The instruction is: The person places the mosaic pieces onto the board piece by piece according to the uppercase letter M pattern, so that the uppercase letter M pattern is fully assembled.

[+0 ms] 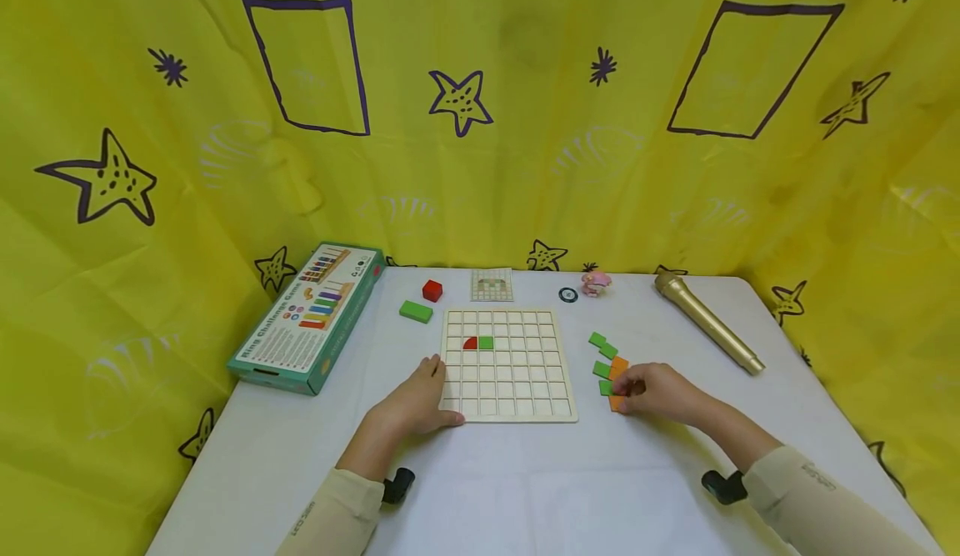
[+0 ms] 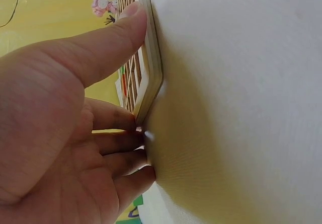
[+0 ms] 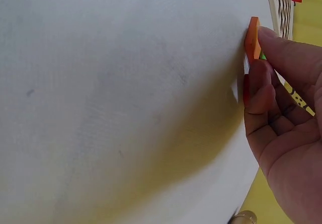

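A white desk (image 1: 525,489) against a yellow star-print curtain (image 1: 480,106). At 9 o'clock lies a green game box (image 1: 309,316). The left hand (image 1: 417,402) rests with fingers relaxed against the lower left corner of a wooden grid board (image 1: 507,363), thumb on its edge, gripping nothing. The board sits at centre, holding a red piece (image 1: 470,343) and a green piece (image 1: 486,343). At 3 o'clock, just beside the board, the right hand (image 1: 654,391) pinches an orange tile (image 1: 617,403) among loose green and orange tiles (image 1: 607,354). A gold microphone (image 1: 708,322) lies at 2 o'clock
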### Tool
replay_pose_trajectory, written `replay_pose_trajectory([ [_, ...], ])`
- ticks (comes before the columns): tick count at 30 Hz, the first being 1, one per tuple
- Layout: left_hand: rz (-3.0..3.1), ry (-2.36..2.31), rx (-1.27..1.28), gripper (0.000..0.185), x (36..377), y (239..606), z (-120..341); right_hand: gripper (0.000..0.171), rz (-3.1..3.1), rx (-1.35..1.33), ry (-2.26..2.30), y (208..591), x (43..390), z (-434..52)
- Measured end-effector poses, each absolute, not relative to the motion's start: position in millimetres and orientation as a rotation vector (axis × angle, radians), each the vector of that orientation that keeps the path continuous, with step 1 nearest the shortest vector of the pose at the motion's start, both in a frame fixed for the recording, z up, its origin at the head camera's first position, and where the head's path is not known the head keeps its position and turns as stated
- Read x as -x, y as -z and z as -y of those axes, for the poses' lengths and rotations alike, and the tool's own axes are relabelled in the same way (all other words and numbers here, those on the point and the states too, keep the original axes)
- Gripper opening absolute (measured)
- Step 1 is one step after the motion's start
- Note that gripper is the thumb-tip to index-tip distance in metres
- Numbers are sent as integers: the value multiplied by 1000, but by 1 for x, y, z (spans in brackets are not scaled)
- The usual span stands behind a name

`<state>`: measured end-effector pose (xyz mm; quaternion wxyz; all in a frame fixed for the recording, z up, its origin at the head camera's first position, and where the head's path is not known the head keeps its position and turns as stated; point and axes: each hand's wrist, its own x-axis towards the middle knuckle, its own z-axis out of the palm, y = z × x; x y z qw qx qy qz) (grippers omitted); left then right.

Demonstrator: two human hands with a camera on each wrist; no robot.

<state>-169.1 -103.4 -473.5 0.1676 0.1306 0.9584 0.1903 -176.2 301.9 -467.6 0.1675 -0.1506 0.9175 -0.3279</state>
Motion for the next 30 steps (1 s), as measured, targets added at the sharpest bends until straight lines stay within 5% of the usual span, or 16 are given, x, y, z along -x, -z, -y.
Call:
replay_pose_trajectory([
  [30,-2730,-540,-372,103,169,472,104,11,-2591,476,953,469,174,-304],
])
